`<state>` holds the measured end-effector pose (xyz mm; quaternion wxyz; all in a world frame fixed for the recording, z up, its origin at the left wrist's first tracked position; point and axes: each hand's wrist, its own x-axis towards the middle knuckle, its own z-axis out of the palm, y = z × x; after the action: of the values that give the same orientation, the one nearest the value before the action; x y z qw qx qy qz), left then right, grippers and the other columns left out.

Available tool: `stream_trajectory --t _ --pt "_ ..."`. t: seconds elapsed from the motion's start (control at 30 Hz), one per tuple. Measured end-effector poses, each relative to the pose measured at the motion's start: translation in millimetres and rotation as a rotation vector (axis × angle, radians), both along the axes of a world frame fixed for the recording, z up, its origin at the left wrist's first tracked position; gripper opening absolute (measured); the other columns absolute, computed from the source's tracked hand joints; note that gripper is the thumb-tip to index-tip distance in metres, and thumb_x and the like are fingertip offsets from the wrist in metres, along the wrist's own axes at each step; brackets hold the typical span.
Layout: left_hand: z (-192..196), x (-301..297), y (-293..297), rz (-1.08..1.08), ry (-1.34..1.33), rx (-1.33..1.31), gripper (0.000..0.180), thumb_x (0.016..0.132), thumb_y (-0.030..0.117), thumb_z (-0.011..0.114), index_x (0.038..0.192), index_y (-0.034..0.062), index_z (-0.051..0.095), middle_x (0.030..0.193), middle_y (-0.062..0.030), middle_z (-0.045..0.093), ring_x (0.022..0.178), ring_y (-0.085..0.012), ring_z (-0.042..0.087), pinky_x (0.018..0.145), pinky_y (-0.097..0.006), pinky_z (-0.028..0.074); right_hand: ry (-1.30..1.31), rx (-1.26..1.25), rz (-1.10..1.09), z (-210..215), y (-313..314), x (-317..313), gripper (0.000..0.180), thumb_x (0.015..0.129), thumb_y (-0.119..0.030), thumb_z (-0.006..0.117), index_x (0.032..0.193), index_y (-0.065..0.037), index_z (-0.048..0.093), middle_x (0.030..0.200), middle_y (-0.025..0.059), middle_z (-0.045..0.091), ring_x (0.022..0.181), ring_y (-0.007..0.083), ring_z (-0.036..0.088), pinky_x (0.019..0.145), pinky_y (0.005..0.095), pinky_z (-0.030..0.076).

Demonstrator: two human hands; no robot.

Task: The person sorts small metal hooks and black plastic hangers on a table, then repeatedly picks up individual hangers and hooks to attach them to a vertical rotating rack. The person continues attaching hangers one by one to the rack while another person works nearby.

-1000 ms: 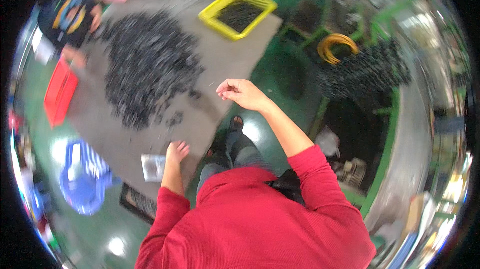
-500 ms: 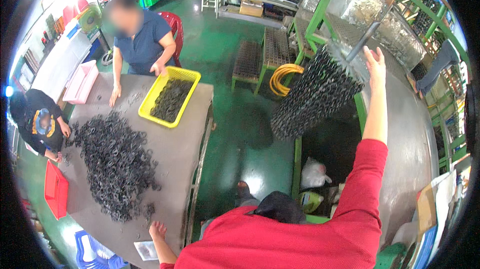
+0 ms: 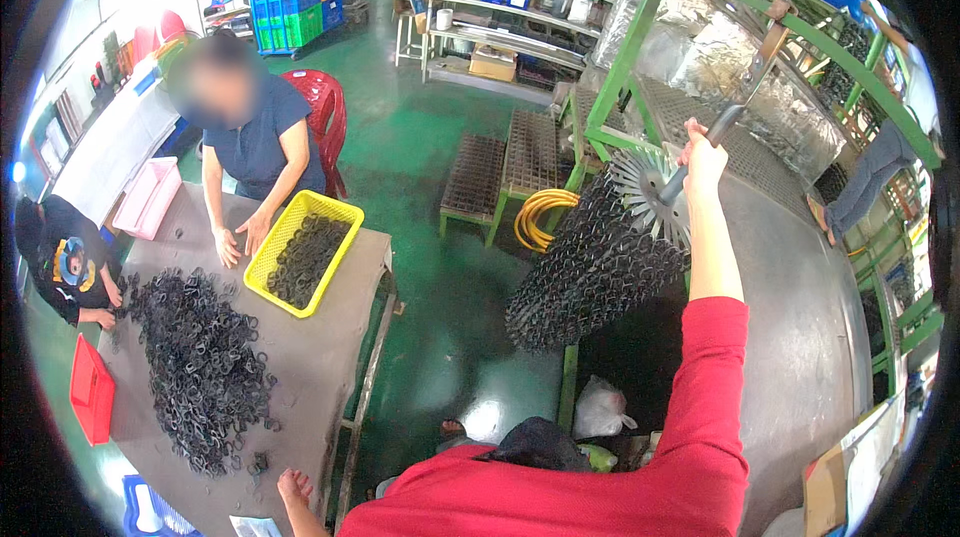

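My right hand (image 3: 705, 155) is closed around the grey rod (image 3: 724, 122), above a round metal disc (image 3: 650, 192) with spokes. Below the disc, a tilted cylindrical rack (image 3: 595, 272) hangs, densely covered with small black pieces. The rod's upper end meets a hanging metal hook (image 3: 770, 42). My left hand (image 3: 297, 489) is beside the table's near edge, fingers loosely apart, with nothing visible in it. Close to it lies a big pile of black ring-shaped parts (image 3: 200, 367) on the grey table (image 3: 320, 377).
Across the table, a person in blue (image 3: 260, 132) has both hands by a yellow basket (image 3: 350, 237) of black rings. Another person (image 3: 65, 257) touches the pile's left side. A green frame (image 3: 640, 47) and metal surface (image 3: 790, 337) stand right; a yellow hose (image 3: 545, 217) lies behind the rack.
My right hand, open beside the rod before, is now closed around it. The rack looks lower and turned, its spoked disc facing me more. The person in blue has brought both hands together near the basket.
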<state>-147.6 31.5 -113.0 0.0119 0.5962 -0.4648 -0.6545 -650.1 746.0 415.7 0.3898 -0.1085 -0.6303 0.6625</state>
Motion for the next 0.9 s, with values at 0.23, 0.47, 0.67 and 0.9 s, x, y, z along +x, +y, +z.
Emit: stream_trajectory --t 0.23,0.47,0.67,0.9 --pt "-20 -21 -7 -0.113 -0.038 0.025 0.047 0.088 0.031 0.047 0.131 0.0122 0.040 0.121 -0.0100 0.050 0.102 -0.0321 0.053 0.078 -0.054 0.040 0.009 -0.033 -0.020 37 26 37 0.022 0.083 -0.020 0.070 0.084 -0.001 0.060 0.049 -0.0029 0.041 0.037 0.0084 0.035 0.040 0.0278 0.034" --pt "-35 -18 -3 -0.114 -0.071 -0.078 0.039 0.087 0.024 0.045 0.123 0.0120 0.047 0.114 -0.0094 0.056 0.092 -0.0277 0.057 0.069 -0.049 0.044 -0.115 -0.074 -0.141 -34 26 64 0.016 0.082 -0.014 0.067 0.082 0.001 0.062 0.050 -0.0005 0.045 0.037 0.0105 0.039 0.036 0.0272 0.033" --pt "7 40 -21 0.028 -0.090 -0.243 0.031 0.082 0.013 0.046 0.112 0.0101 0.050 0.088 -0.0053 0.059 0.070 -0.0167 0.056 0.052 -0.033 0.042 -0.201 0.026 0.085 -110 -50 77 0.011 0.085 -0.010 0.065 0.084 0.001 0.062 0.050 -0.0005 0.047 0.037 0.0076 0.036 0.037 0.0255 0.031" --pt "7 166 -32 0.218 -0.312 -0.687 0.037 0.077 0.014 0.056 0.112 0.0038 0.056 0.099 -0.0136 0.058 0.089 -0.0262 0.056 0.076 -0.034 0.043 -0.217 0.301 0.376 -92 -123 98 0.017 0.084 -0.011 0.065 0.099 -0.003 0.064 0.074 0.0020 0.061 0.049 0.0078 0.045 0.045 0.0244 0.039"
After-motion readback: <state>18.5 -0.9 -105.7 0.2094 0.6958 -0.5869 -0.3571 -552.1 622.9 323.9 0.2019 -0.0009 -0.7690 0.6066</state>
